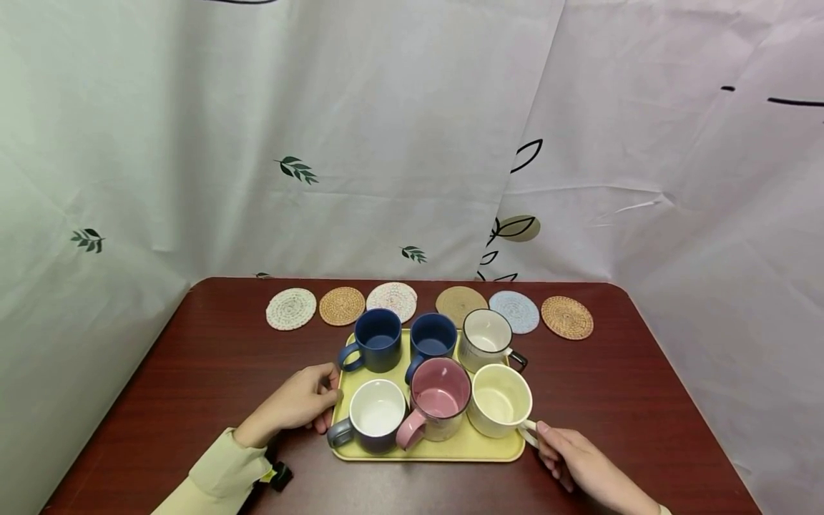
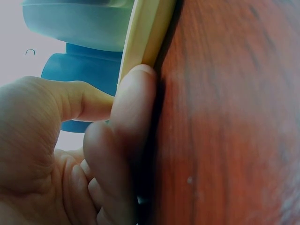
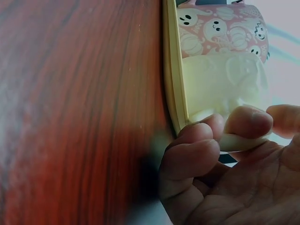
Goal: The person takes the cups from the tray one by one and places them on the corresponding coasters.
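A yellow tray [image 1: 463, 452] on the table carries several mugs. Thumb and forefinger of my left hand [image 1: 297, 398] pinch the tray's left rim, as the left wrist view shows close up. My right hand [image 1: 575, 458] grips the handle of the cream mug [image 1: 502, 400] at the tray's front right corner. A pink mug [image 1: 440, 397] with ghost and pumpkin patterns stands beside it, and a grey mug [image 1: 377, 415] with a white inside is at the front left. Behind them are two blue mugs [image 1: 378, 340] and a white mug [image 1: 486, 340] with a black handle.
Several round woven coasters lie in a row behind the tray, from a white-green one [image 1: 291, 309] at left to a brown one [image 1: 566, 317] at right. The dark red table [image 1: 644, 400] ends at a pale curtain [image 1: 386, 143] behind and at the sides.
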`<state>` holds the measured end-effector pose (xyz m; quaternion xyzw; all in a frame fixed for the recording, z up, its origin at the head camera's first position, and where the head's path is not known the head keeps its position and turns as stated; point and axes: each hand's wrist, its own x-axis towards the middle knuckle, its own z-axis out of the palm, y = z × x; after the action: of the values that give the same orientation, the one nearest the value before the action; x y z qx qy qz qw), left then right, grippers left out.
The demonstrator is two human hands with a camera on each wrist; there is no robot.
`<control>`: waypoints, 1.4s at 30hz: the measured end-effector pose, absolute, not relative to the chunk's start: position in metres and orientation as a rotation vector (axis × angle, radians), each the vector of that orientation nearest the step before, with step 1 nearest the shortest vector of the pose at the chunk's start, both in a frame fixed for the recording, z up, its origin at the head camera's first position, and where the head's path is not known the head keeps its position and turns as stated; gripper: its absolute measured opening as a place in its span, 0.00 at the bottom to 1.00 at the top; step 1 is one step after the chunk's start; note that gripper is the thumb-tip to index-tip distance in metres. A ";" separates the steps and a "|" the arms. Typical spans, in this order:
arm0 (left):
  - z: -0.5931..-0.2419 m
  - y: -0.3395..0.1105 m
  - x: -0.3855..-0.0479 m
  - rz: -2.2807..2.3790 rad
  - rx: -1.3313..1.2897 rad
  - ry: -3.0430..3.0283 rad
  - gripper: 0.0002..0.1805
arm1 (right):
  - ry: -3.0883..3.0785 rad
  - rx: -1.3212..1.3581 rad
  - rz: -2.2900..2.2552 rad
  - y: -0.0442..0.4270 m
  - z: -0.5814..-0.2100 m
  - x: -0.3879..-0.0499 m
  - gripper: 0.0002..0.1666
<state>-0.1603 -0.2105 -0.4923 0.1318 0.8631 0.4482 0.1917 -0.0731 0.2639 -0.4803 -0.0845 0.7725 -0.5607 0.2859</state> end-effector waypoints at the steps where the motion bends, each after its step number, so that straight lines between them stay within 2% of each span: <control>1: -0.492 -0.210 -0.160 1.258 0.371 2.424 0.03 | 2.056 -0.229 -1.506 0.264 -0.480 -0.073 0.35; 21: -0.492 -0.211 -0.161 1.235 0.369 2.431 0.03 | 2.034 -0.317 -1.631 0.256 -0.487 -0.063 0.30; 42: -0.493 -0.211 -0.161 1.229 0.382 2.433 0.02 | 2.067 -0.199 -1.639 0.266 -0.484 -0.040 0.31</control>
<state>-0.1609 -0.2111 -0.4926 0.1360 0.8674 0.4379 0.1933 -0.0397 0.2655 -0.4837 -0.0729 0.7574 -0.6006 0.2454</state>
